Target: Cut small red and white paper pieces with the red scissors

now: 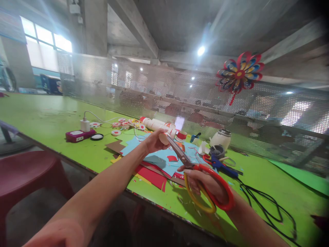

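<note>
- Your right hand (205,183) grips the scissors (195,171): the fingers pass through the red and yellow handle loops and close around them. The blades point up and to the left, their tips meeting the small pale piece (163,138).
- Your left hand (154,141) pinches that pale piece between thumb and fingertips, fingers closed on it, above the table. The piece is too small to identify further.
- Directly under both hands lies a pile of cut paper sheets (156,161), blue on top, red and brown beneath, with a red scrap (172,158) on the blue.
- Just behind your left hand lies a white tube with red bands (156,125), resting on its side. A red tape roll (182,135) sits beside its right end.
- To the right of the sheets you find a blue glue gun (222,166), and behind it a white jar (221,139) next to a small dark cup (217,151). A black cable (267,206) runs in loops from this area across the table toward you.
- To the left, a white charger (85,125) stands on a magenta box (77,136), with a black ring (97,137) just beside it and several red-and-white discs (116,132) nearby.
- All items rest on the green table (51,116). A perforated metal screen (180,89) runs along its far edge, and a multicoloured paper flower (240,73) hangs on it, upper right.
- A dark red stool (25,175) stands at the near left of the table.
</note>
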`<state>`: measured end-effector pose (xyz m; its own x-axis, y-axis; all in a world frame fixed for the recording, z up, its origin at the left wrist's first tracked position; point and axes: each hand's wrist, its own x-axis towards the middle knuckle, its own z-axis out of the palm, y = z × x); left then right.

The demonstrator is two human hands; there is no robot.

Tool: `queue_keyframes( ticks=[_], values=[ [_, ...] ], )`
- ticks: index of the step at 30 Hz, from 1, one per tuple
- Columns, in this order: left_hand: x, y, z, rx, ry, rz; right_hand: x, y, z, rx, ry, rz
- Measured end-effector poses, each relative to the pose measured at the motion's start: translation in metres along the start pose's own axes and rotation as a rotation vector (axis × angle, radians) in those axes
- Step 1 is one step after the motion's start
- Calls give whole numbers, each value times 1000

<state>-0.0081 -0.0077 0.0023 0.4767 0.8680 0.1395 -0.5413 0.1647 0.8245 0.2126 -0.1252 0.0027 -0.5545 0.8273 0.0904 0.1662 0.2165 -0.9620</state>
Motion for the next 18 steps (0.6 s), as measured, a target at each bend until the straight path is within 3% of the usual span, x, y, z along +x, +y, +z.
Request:
queue_keyframes(
  ticks=[6,18],
  values=[
    [-1,0,3,12,-4,2,-3,0,-1,-202,30,-29],
    [1,0,2,96,41,11,-2,-3,-2,-358,45,-65]
  ],
)
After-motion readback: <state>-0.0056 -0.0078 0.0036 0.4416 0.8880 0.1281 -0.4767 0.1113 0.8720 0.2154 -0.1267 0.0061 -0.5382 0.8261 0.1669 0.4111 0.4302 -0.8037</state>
